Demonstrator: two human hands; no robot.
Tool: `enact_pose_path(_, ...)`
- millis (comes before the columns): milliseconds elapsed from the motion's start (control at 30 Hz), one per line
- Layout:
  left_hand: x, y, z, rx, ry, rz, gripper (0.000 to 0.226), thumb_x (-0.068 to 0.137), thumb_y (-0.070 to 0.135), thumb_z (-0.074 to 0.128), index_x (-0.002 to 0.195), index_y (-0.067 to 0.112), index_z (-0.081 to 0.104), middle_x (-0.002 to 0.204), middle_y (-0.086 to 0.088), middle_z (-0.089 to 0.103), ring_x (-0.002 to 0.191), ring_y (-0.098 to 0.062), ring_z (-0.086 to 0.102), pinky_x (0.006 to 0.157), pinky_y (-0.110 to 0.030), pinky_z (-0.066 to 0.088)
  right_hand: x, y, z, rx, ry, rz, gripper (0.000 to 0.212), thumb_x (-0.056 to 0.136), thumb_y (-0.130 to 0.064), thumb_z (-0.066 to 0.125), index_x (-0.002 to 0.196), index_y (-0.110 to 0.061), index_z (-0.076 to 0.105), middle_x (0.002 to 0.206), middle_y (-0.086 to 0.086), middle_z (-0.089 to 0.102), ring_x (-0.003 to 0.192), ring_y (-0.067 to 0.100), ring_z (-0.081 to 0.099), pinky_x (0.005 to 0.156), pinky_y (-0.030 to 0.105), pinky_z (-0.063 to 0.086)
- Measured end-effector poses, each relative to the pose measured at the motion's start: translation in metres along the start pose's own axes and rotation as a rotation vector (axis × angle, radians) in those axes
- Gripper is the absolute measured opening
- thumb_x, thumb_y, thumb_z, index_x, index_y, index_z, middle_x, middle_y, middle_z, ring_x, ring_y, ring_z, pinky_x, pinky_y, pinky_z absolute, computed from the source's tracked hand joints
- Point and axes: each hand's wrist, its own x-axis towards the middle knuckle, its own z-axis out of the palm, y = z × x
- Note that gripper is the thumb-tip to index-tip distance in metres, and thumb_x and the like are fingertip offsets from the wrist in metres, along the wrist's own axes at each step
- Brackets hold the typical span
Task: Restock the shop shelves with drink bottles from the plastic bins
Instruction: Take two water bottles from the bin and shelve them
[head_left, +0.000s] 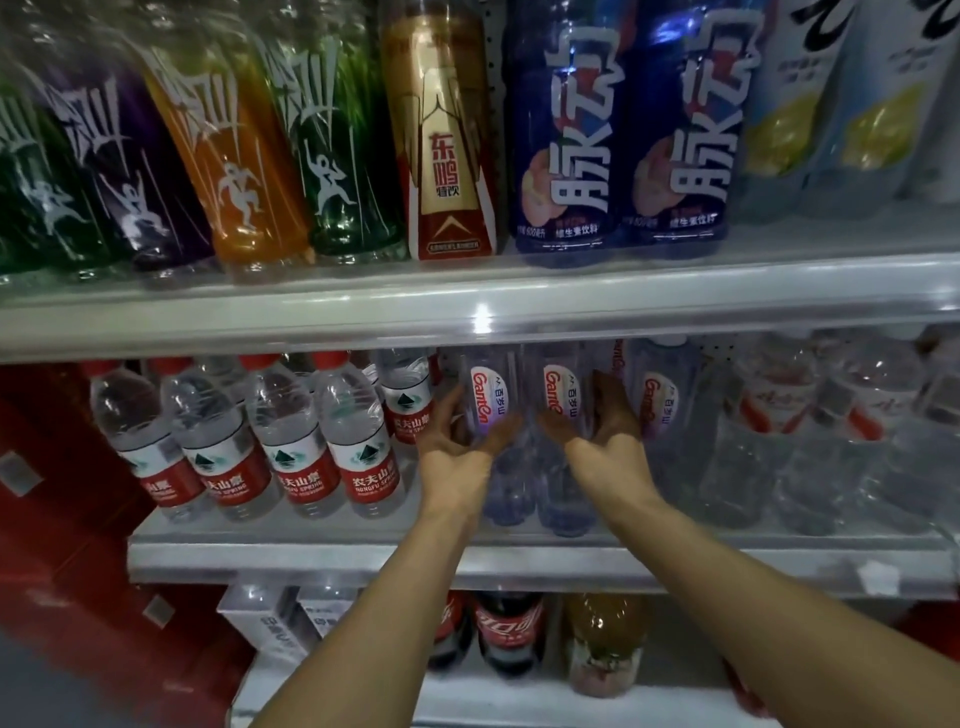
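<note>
Now, from your head camera, your left hand (457, 452) curls round one Ganten bottle (488, 395) and your right hand (610, 431) round the neighbouring bottle (560, 387), both upright on the middle shelf (311, 551). You probably grip them low to seat them squarely, labels forward, with the red-capped waters (291, 441) just left of your left hand.

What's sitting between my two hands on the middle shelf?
The left Ganten bottle, gripped by the left hand, and the right Ganten bottle, gripped by the right hand, stand side by side. The head view shows it.
</note>
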Motion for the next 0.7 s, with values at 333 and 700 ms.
enact_pose_path(333,0.006,-0.01,-0.001,0.036,-0.033,0.03,0.063,0.072,-0.011,0.078,0.129,0.005,0.057,0.107,0.0,0.07,0.083,0.001,0.07,0.068,-0.017,0.057,0.004,0.016,0.003,-0.026,0.005,-0.095,0.06,0.09,-0.026,0.067,0.14,-0.034,0.035,0.121,-0.02,0.046,0.108,-0.006,0.044,0.09,0.011,0.037)
enact_pose_path(700,-0.02,-0.055,-0.025,0.298,-0.168,0.083,0.071,0.067,-0.004,0.087,0.125,0.022,0.056,0.108,0.006,0.071,0.089,0.004,0.069,0.068,-0.012,0.054,-0.021,0.085,0.002,-0.205,-0.006,-0.038,0.081,0.083,-0.018,0.078,0.145,-0.035,0.028,0.132,-0.005,0.06,0.115,0.008,0.059,0.102,0.031,0.048)
